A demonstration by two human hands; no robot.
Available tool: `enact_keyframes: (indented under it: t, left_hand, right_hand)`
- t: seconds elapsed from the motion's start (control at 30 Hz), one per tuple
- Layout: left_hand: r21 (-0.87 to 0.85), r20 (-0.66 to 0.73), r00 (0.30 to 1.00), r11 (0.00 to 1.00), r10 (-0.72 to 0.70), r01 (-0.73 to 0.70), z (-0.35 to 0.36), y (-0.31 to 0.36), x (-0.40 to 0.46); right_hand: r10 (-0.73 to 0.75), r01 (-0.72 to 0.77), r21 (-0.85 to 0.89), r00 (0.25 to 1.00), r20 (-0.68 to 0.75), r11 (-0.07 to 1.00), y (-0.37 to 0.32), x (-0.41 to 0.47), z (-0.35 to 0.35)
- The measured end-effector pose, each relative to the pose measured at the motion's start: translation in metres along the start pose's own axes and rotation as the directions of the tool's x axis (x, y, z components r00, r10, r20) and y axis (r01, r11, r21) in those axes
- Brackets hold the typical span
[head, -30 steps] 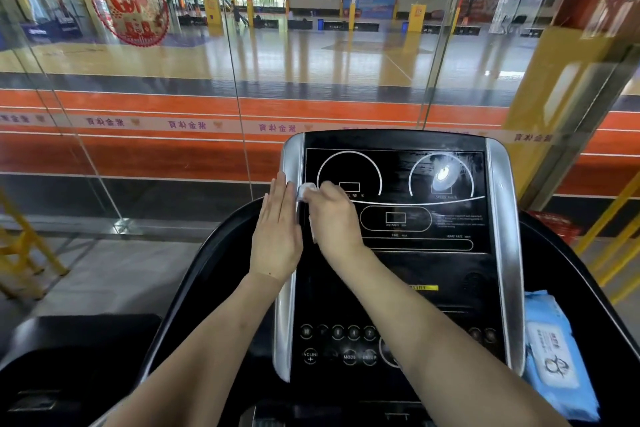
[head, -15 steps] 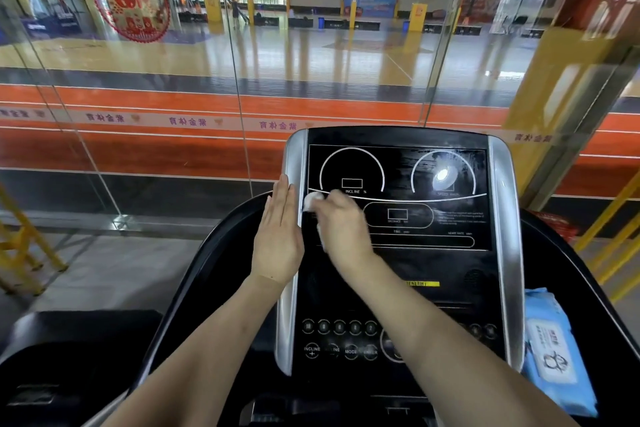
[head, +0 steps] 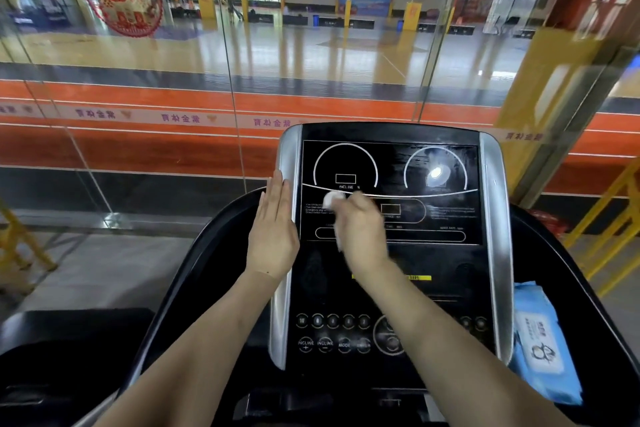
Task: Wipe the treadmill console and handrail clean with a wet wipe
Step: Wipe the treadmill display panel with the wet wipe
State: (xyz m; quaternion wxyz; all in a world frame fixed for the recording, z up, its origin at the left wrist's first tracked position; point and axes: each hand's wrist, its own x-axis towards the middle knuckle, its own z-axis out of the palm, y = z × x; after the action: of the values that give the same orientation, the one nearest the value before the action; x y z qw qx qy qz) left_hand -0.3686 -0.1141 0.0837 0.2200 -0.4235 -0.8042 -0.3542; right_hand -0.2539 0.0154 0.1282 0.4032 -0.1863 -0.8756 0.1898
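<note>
Left hand (head: 273, 236) flat and open against the silver side trim (head: 289, 184), likely steadying the console (head: 450, 253). Right hand (head: 360, 229) closed round a white wipe (head: 333, 198), pressed to the dark display for scrubbing. Blue wipe pack (head: 540, 347) parked far right, within reach.

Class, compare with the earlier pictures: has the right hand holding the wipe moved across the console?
Yes. The right hand with the wet wipe has slid rightward, away from the console's left silver trim, under the incline dial.

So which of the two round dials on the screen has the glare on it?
The right dial, far from the wiping right hand; the left dial shows no glare.
</note>
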Motion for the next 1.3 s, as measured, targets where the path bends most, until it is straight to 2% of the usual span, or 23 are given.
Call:
enact_keyframes:
  t: [0.07, 0.17, 0.27, 0.33, 0.37, 0.47, 0.53, 0.6, 0.67, 0.77, 0.97, 1.07, 1.2, 1.3]
  left_hand:
    - [0.006, 0.010, 1.000, 1.000, 0.017, -0.017, -0.001, -0.002, 0.001]
    - [0.016, 0.022, 0.999, 0.999, 0.036, -0.036, -0.003, -0.004, -0.002]
    - [0.035, 0.036, 0.998, 0.998, 0.052, -0.053, -0.006, -0.007, -0.009]
    - [0.031, 0.049, 0.997, 0.998, 0.054, -0.056, -0.007, -0.006, -0.012]
    - [0.029, 0.053, 0.997, 0.998, 0.052, -0.053, -0.008, -0.005, -0.012]
    - [0.037, 0.070, 0.996, 0.998, 0.046, -0.049, -0.009, -0.004, -0.012]
    - [0.044, 0.087, 0.995, 0.997, 0.055, -0.059, -0.010, -0.005, -0.012]
    - [0.063, 0.102, 0.992, 0.995, 0.074, -0.081, -0.012, -0.008, -0.013]
    - [0.088, 0.118, 0.989, 0.992, 0.085, -0.095, -0.013, -0.010, -0.015]
    - [0.098, 0.119, 0.990, 0.992, 0.071, -0.083, -0.013, -0.010, -0.018]
    - [0.070, 0.093, 0.996, 0.997, 0.008, -0.014, -0.011, 0.001, -0.018]
    - [0.097, 0.035, 0.998, 0.994, -0.047, 0.044, -0.012, 0.011, -0.016]
    - [0.150, 0.030, 0.994, 0.982, 0.109, -0.113, -0.001, 0.030, -0.016]
    - [0.165, 0.079, 0.983, 0.971, 0.164, -0.175, 0.012, 0.039, -0.017]
  right_hand:
    - [-0.139, 0.142, -0.033, 0.988, 0.071, 0.989, -0.002, -0.020, 0.006]
    - [-0.157, 0.163, -0.034, 0.980, 0.119, 0.986, 0.029, -0.035, -0.011]
    - [-0.093, 0.095, -0.064, 0.995, 0.045, 0.993, 0.048, -0.030, -0.026]
    - [0.016, -0.016, -0.050, 1.000, 0.001, 0.999, 0.040, -0.014, -0.018]
    - [0.010, -0.010, -0.036, 1.000, -0.009, 0.999, 0.029, -0.008, -0.012]
    - [-0.217, 0.220, -0.024, 0.973, 0.073, 0.975, -0.005, -0.008, 0.009]
    - [-0.325, 0.334, -0.001, 0.916, 0.234, 0.942, -0.013, -0.022, 0.010]
    - [-0.384, 0.407, -0.018, 0.874, 0.296, 0.913, 0.005, -0.029, -0.003]
    - [-0.398, 0.436, -0.063, 0.863, 0.312, 0.898, 0.034, -0.028, -0.021]
    - [-0.385, 0.433, -0.112, 0.873, 0.299, 0.894, 0.055, -0.025, -0.034]
    - [-0.411, 0.436, -0.009, 0.856, 0.313, 0.900, 0.002, -0.023, 0.006]
    - [-0.407, 0.428, -0.006, 0.864, 0.298, 0.904, 0.016, -0.028, -0.002]
    - [-0.339, 0.358, -0.066, 0.919, 0.204, 0.931, 0.074, -0.035, -0.042]
    - [-0.208, 0.220, -0.118, 0.973, 0.103, 0.968, 0.114, -0.042, -0.072]
